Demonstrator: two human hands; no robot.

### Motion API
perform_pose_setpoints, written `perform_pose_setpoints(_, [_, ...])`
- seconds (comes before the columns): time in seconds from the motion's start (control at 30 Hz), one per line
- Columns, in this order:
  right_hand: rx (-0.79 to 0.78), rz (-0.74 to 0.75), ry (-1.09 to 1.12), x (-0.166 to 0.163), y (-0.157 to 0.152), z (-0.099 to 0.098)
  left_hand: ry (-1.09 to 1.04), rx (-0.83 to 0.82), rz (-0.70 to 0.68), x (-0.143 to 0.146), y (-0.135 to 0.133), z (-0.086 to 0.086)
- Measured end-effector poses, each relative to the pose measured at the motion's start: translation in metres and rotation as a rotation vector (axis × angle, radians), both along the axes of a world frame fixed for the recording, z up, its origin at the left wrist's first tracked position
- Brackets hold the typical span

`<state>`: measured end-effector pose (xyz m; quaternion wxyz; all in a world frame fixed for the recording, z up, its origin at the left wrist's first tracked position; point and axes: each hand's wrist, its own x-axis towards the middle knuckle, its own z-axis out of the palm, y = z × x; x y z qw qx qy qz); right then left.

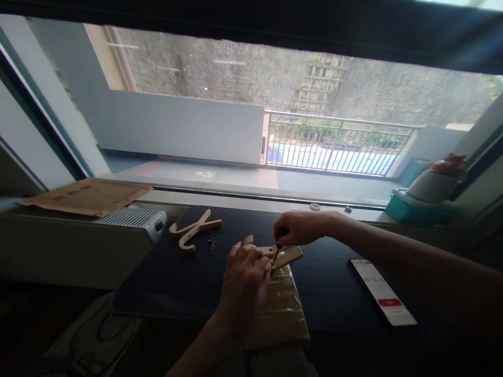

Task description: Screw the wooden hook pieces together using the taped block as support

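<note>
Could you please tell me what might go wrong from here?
The screwdriver in the right hand might slip and jab the left hand, which steadies the wooden pieces close to the tip. The taped block beneath appears to overhang the near edge of the table, so it could tip under pressure. The loose fasteners might roll away.

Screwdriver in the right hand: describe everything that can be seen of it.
The screwdriver has a dark handle, mostly hidden inside the right hand, and a thin shaft that looks like metal. It is held steeply, slightly tilted, with the shaft pointing down at a pale wooden piece beside the left hand. Its tip is too small to make out.
</note>
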<state>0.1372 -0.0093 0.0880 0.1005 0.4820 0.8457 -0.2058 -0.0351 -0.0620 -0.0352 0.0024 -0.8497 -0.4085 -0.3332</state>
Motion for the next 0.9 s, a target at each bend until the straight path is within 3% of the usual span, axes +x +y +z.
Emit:
perform_pose_setpoints(0.1, [0.007, 0.008, 0.0, -0.002, 0.0, 0.001, -0.029, -0.094, -0.045, -0.008, 0.012, -0.003])
perform_pose_setpoints(0.33, [-0.007, 0.006, 0.011, -0.001, 0.004, -0.002, -0.345, -0.341, -0.08, -0.026, 0.024, -0.031])
perform_pose_setpoints(0.47, [-0.026, -0.01, 0.01, -0.002, 0.003, -0.001, -0.366, -0.471, -0.097, -0.027, 0.032, -0.033])
perform_pose_setpoints(0.6, [-0.005, 0.002, 0.018, -0.002, 0.002, 0.001, -0.229, -0.418, -0.111, -0.023, 0.036, -0.02])
perform_pose_setpoints(0.7, [-0.003, 0.011, 0.025, -0.001, 0.002, 0.0, -0.026, -0.253, -0.072, -0.017, 0.034, -0.003])
perform_pose_setpoints(0.77, [-0.002, 0.013, 0.032, 0.001, 0.003, -0.002, 0.095, -0.135, -0.091, -0.011, 0.032, 0.01])
perform_pose_setpoints(0.9, [0.014, 0.031, 0.045, 0.003, 0.004, -0.005, 0.248, -0.061, -0.182, 0.003, 0.037, 0.025])
